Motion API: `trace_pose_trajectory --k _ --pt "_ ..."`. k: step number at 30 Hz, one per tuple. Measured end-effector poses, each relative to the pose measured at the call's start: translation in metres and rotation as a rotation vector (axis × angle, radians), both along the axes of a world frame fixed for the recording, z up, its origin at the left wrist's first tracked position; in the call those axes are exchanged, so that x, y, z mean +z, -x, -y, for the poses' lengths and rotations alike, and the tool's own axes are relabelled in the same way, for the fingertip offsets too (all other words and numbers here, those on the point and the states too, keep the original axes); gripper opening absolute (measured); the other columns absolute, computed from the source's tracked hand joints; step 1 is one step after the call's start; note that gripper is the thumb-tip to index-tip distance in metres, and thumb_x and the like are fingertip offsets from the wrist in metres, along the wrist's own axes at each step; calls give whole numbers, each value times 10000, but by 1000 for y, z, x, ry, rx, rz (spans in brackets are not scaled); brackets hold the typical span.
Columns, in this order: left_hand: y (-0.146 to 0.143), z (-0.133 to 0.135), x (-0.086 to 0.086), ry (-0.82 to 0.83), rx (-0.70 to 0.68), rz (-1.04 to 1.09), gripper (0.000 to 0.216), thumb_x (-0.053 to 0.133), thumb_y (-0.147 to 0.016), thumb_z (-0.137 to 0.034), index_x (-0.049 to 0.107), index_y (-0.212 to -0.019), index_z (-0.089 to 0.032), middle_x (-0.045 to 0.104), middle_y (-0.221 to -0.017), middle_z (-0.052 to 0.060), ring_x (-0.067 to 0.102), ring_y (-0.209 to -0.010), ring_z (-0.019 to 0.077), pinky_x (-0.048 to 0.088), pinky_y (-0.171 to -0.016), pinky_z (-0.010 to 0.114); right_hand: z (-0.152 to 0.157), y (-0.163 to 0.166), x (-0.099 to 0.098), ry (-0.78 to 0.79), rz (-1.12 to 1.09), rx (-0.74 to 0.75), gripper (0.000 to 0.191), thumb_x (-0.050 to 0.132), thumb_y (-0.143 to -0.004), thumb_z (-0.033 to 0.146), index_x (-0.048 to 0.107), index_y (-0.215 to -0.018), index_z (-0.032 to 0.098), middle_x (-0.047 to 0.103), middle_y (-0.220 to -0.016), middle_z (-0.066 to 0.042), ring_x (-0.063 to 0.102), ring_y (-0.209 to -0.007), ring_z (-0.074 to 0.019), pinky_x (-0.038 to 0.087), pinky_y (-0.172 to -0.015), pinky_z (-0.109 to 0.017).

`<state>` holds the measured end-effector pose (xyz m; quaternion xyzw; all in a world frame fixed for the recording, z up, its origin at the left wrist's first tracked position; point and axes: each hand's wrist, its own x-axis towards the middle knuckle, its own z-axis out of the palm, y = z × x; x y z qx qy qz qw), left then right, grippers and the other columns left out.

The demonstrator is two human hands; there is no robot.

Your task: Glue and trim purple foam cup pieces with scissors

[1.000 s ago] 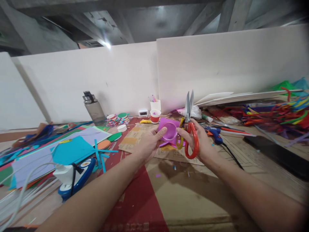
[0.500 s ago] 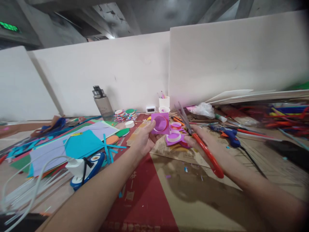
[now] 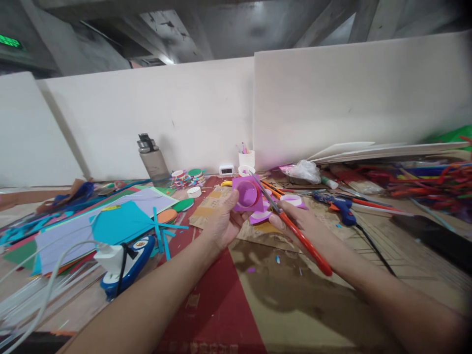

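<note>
My left hand is closed on a purple foam square that has a round cup-like piece on it, and lifts it just above the table. My right hand grips red-handled scissors. Their blades point up and left, with the tips touching the right edge of the purple square. Below the square lie purple foam scraps and a white-rimmed ring on the cardboard.
Coloured foam sheets and a blue-white device with a cable lie at left. A grey bottle, white cups and white boards stand behind. A blue glue gun, coloured pipe cleaners and a black object lie at right.
The scissors swung from upright to lying low with blades pointing toward the purple square. My left hand kept hold of the square, which now sits against the blade tips.
</note>
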<state>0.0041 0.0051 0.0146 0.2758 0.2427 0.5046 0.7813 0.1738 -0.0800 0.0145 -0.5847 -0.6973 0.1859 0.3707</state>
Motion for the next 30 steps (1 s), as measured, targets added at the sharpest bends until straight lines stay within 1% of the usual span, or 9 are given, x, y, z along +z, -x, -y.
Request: trace_pose_trajectory --k 3,5,9,12,16,19,23,27,30 --pt "-2 3 2 41 6 8 170 611 -921 -205 669 -1050 -111 770 -826 75 708 -611 154 606 -620 260 -1 1 -1 8 -2 -11 355 489 -934 533 629 -964 209 719 -914 -52 639 -817 -208 486 -729 -307" --pt "-4 6 4 56 10 23 150 566 -943 -183 675 -1014 -108 764 -796 68 700 -594 143 595 -594 240 -1 1 0 27 -12 -11 365 493 -925 550 618 -933 208 701 -853 -37 615 -737 -184 474 -670 -288" --pt "-5 8 5 45 16 49 158 555 -948 -180 684 -1016 -119 771 -840 65 719 -653 154 611 -622 257 2 3 2 104 -56 -21 396 502 -904 593 587 -903 206 590 -654 18 494 -520 -128 406 -517 -252" --pt "-5 9 3 51 38 60 159 574 -938 -169 686 -1042 -127 776 -870 61 723 -674 148 619 -660 258 3 4 3 133 -85 -27 401 510 -896 605 575 -894 210 514 -587 45 458 -474 -118 375 -470 -237" --pt "-7 9 1 28 67 55 226 603 -920 -149 673 -1133 -125 780 -962 73 737 -762 149 623 -727 257 3 3 1 113 -96 -11 383 518 -902 587 568 -880 208 493 -567 52 464 -483 -119 389 -481 -237" --pt "-7 9 0 10 67 44 254 647 -892 -154 673 -1142 -122 779 -992 79 743 -799 163 623 -768 271 3 3 0 100 -101 -8 354 533 -909 555 557 -849 207 487 -559 59 442 -478 -108 387 -483 -233" --pt "-7 7 -2 7 61 52 257 658 -885 -159 679 -1140 -132 781 -961 71 737 -763 152 620 -744 258 3 3 1 76 -92 4 347 530 -920 546 577 -876 205 503 -586 51 451 -515 -117 419 -522 -246" --pt "-5 5 -5 7 54 45 308 675 -876 -173 673 -1183 -152 781 -939 63 728 -718 145 619 -723 262 3 3 2 27 -63 -11 368 531 -911 561 563 -826 205 571 -676 13 489 -597 -139 443 -595 -273" --pt "-5 5 -4 5 48 45 312 680 -873 -180 677 -1184 -149 781 -942 69 729 -724 151 617 -725 265 3 3 2 4 -31 -16 366 535 -910 552 572 -819 200 604 -724 -6 510 -635 -148 448 -629 -282"
